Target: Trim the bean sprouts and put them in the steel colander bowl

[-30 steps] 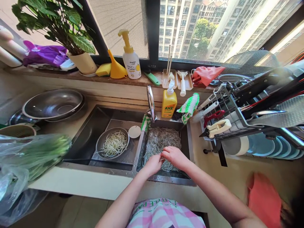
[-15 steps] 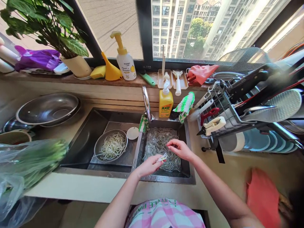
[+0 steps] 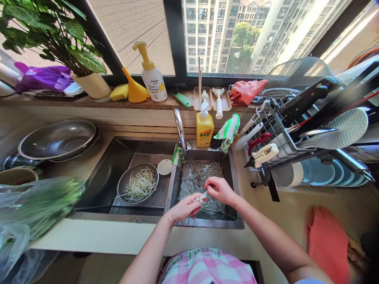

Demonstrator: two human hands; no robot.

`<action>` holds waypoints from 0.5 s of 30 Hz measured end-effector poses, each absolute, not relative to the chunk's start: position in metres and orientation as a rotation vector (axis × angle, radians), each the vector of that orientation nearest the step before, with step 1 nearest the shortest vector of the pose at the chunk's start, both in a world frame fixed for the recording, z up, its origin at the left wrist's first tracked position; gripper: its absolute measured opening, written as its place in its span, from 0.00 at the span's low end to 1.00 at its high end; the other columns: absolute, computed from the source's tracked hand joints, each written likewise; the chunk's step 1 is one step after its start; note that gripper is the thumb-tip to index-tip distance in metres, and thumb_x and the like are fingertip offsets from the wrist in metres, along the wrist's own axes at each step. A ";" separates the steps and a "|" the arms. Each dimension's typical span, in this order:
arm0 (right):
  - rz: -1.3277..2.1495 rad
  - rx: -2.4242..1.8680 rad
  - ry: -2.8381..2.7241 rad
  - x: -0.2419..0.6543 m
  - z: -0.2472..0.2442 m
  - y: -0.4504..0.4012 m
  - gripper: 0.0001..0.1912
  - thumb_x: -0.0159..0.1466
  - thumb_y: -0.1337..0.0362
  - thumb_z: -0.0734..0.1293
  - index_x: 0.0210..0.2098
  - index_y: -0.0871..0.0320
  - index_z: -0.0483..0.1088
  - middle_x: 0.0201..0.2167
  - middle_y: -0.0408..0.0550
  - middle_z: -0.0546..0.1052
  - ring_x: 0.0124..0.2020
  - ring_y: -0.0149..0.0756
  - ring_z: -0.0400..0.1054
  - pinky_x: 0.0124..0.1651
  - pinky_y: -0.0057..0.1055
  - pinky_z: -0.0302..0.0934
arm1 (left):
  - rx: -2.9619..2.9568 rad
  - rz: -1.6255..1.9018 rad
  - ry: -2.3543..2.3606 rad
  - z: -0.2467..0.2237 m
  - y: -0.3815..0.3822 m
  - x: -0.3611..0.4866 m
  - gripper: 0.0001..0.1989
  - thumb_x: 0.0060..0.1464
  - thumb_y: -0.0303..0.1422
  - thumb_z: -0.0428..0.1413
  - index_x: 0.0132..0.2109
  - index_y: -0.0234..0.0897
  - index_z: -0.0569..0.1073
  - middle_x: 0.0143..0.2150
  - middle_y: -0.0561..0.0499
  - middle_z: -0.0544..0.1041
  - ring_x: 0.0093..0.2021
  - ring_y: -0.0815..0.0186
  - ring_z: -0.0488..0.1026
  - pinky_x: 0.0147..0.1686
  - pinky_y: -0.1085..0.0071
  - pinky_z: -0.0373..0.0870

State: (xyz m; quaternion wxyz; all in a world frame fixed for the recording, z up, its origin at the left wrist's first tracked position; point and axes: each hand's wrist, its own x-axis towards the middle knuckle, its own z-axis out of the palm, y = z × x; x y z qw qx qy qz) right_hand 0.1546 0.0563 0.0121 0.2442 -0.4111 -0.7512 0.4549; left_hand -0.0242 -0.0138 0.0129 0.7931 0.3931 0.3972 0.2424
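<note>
Over the right sink basin, my left hand is closed around a few bean sprouts, whose pale ends poke out past the fingertips. Close beside it, my right hand pinches at the tips of those sprouts with thumb and forefinger. Below both hands, a mass of thin, whitish sprout strands lies in water in the basin. In the left basin a round metal strainer bowl holds a heap of bean sprouts.
A faucet rises behind the divider, near a yellow soap bottle. At right stands a rack with knives and utensils. Pans and bagged greens lie left. A white lid sits beside the bowl.
My right hand has moved down and left, bringing its fingertips to the sprouts in my left hand. My left hand stays nearly in place. The view has shifted slightly.
</note>
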 end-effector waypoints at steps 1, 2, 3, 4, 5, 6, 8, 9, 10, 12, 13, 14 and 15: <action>1.249 -1.177 -1.955 0.153 0.011 0.057 0.07 0.54 0.69 0.59 0.26 0.58 0.69 0.21 0.41 0.70 0.23 0.27 0.60 0.26 0.22 0.54 | 0.821 0.536 0.851 0.012 -0.014 -0.024 0.20 0.51 0.42 0.50 0.47 0.35 0.68 0.17 0.59 0.55 0.18 0.75 0.50 0.20 0.77 0.54; 1.289 -1.208 -1.858 0.153 0.010 0.058 0.07 0.55 0.68 0.59 0.27 0.59 0.69 0.22 0.42 0.70 0.23 0.27 0.61 0.27 0.23 0.55 | 0.792 0.556 0.849 0.011 -0.014 -0.025 0.20 0.52 0.42 0.49 0.48 0.35 0.68 0.18 0.59 0.55 0.18 0.76 0.50 0.20 0.77 0.54; 1.356 -1.214 -1.773 0.154 0.010 0.059 0.07 0.56 0.66 0.59 0.27 0.59 0.68 0.23 0.42 0.71 0.24 0.28 0.62 0.28 0.23 0.56 | 0.758 0.576 0.848 0.010 -0.015 -0.025 0.20 0.52 0.42 0.49 0.48 0.35 0.67 0.18 0.59 0.56 0.18 0.76 0.51 0.21 0.77 0.55; 1.440 -1.198 -1.712 0.156 0.010 0.060 0.07 0.57 0.64 0.59 0.28 0.59 0.68 0.24 0.43 0.71 0.25 0.29 0.63 0.29 0.24 0.57 | 0.723 0.595 0.846 0.010 -0.015 -0.026 0.20 0.52 0.42 0.49 0.48 0.35 0.67 0.18 0.59 0.56 0.18 0.76 0.51 0.21 0.77 0.55; 1.532 -1.166 -1.679 0.158 0.011 0.061 0.08 0.57 0.63 0.60 0.29 0.59 0.68 0.25 0.43 0.72 0.27 0.29 0.64 0.31 0.25 0.58 | 0.690 0.613 0.841 0.009 -0.015 -0.027 0.20 0.52 0.41 0.49 0.49 0.35 0.67 0.18 0.59 0.56 0.17 0.77 0.51 0.21 0.77 0.56; 1.623 -1.127 -1.673 0.161 0.011 0.062 0.08 0.57 0.61 0.61 0.30 0.59 0.68 0.26 0.43 0.72 0.27 0.30 0.65 0.31 0.26 0.59 | 0.659 0.631 0.833 0.008 -0.016 -0.028 0.20 0.52 0.41 0.49 0.49 0.35 0.67 0.18 0.59 0.57 0.17 0.77 0.51 0.21 0.77 0.56; 1.747 -1.077 -1.690 0.167 0.012 0.061 0.09 0.57 0.60 0.62 0.31 0.59 0.69 0.26 0.43 0.73 0.27 0.30 0.65 0.30 0.26 0.59 | 0.609 0.664 0.813 0.007 -0.016 -0.030 0.19 0.52 0.40 0.49 0.49 0.36 0.67 0.18 0.59 0.58 0.16 0.77 0.52 0.21 0.77 0.57; 1.770 -1.075 -1.707 0.169 0.013 0.060 0.10 0.56 0.60 0.62 0.31 0.59 0.70 0.25 0.43 0.72 0.25 0.29 0.64 0.29 0.25 0.58 | 0.590 0.673 0.803 0.007 -0.016 -0.030 0.19 0.52 0.40 0.49 0.49 0.35 0.67 0.19 0.58 0.58 0.16 0.77 0.53 0.21 0.77 0.57; 1.770 -1.084 -1.729 0.170 0.013 0.059 0.10 0.56 0.60 0.62 0.31 0.59 0.70 0.24 0.42 0.72 0.24 0.29 0.63 0.27 0.24 0.57 | 0.577 0.680 0.796 0.006 -0.016 -0.030 0.18 0.52 0.39 0.49 0.49 0.35 0.67 0.19 0.58 0.59 0.17 0.77 0.54 0.21 0.76 0.58; 1.713 -1.119 -1.790 0.170 0.012 0.055 0.09 0.55 0.61 0.63 0.30 0.59 0.70 0.21 0.41 0.70 0.21 0.27 0.60 0.24 0.22 0.53 | 0.562 0.684 0.793 0.006 -0.015 -0.029 0.17 0.52 0.39 0.49 0.48 0.35 0.67 0.20 0.57 0.61 0.17 0.77 0.57 0.22 0.76 0.60; 1.666 -1.131 -1.830 0.169 0.012 0.054 0.08 0.55 0.62 0.62 0.29 0.59 0.70 0.19 0.40 0.68 0.20 0.26 0.58 0.22 0.22 0.51 | 0.557 0.682 0.795 0.006 -0.015 -0.029 0.17 0.53 0.38 0.49 0.47 0.35 0.67 0.21 0.56 0.62 0.18 0.76 0.58 0.23 0.75 0.61; 1.611 -1.138 -1.874 0.168 0.011 0.052 0.07 0.54 0.63 0.62 0.27 0.58 0.69 0.19 0.39 0.67 0.20 0.25 0.57 0.22 0.21 0.50 | 0.552 0.681 0.799 0.005 -0.015 -0.028 0.17 0.53 0.38 0.49 0.47 0.35 0.67 0.21 0.56 0.63 0.18 0.75 0.60 0.24 0.74 0.63; 1.550 -1.144 -1.913 0.165 0.010 0.051 0.06 0.54 0.65 0.61 0.26 0.58 0.69 0.18 0.38 0.66 0.19 0.25 0.55 0.22 0.21 0.48 | 0.548 0.681 0.807 0.005 -0.015 -0.027 0.16 0.53 0.38 0.49 0.46 0.35 0.67 0.22 0.55 0.65 0.19 0.75 0.62 0.25 0.73 0.64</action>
